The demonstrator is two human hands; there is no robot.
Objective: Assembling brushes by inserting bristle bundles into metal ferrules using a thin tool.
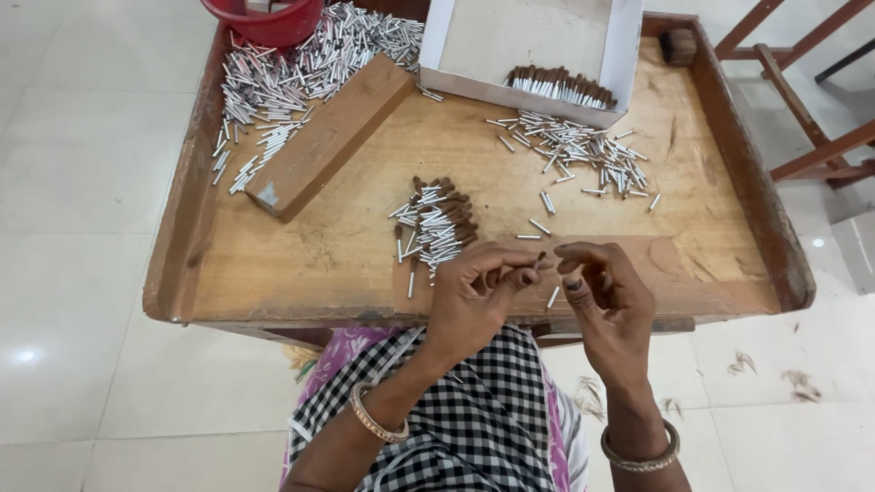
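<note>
Small brown-tipped tube [540, 261] pinched by L hand [478, 292] fingertips, held just above wooden tray [346, 246] front edge. R hand [609, 296] fingers curled near tube tip, grip contents can't be told. Finished pile [436, 226] kept close, loose metal tubes [579, 150] farther back.

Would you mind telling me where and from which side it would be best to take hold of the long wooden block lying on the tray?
Probably across the middle of the wooden block, pinching its two long sides from above. It lies flat and diagonal on the wooden tray, top face clear. Silver tubes crowd its far long side, so fingers must slip between them there; the near side is open.
</note>
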